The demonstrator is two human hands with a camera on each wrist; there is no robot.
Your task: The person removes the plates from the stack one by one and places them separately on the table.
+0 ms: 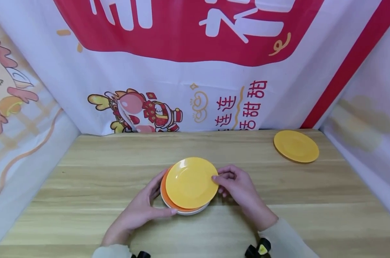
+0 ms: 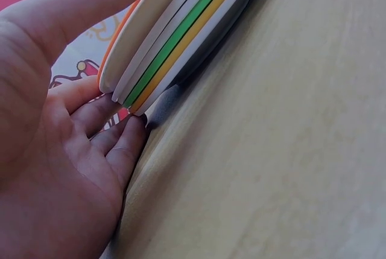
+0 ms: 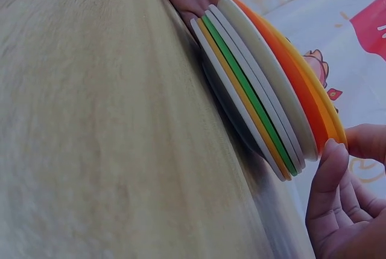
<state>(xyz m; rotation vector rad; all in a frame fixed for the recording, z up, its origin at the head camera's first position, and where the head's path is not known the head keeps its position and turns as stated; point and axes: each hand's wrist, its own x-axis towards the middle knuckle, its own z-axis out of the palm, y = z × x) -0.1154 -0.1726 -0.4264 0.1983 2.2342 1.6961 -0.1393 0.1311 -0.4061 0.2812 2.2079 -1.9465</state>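
Observation:
A stack of small plates stands at the near middle of the wooden table. On its top lies a yellow plate (image 1: pixel 191 184), shifted right over an orange plate (image 1: pixel 164 193). Below them, the left wrist view shows a cream plate (image 2: pixel 129 51), white ones, a green plate (image 2: pixel 172 41) and a yellow-orange edge. My left hand (image 1: pixel 141 208) holds the stack's left side, thumb at the near rim and fingers around the far side. With thumb and fingers, my right hand (image 1: pixel 238 186) pinches the top yellow plate's right rim, which is lifted slightly off the orange one.
Another yellow plate (image 1: pixel 296 146) lies alone at the table's back right. A printed cloth (image 1: pixel 182 82) hangs behind the table (image 1: pixel 101 172), with more printed cloth along the left and right sides.

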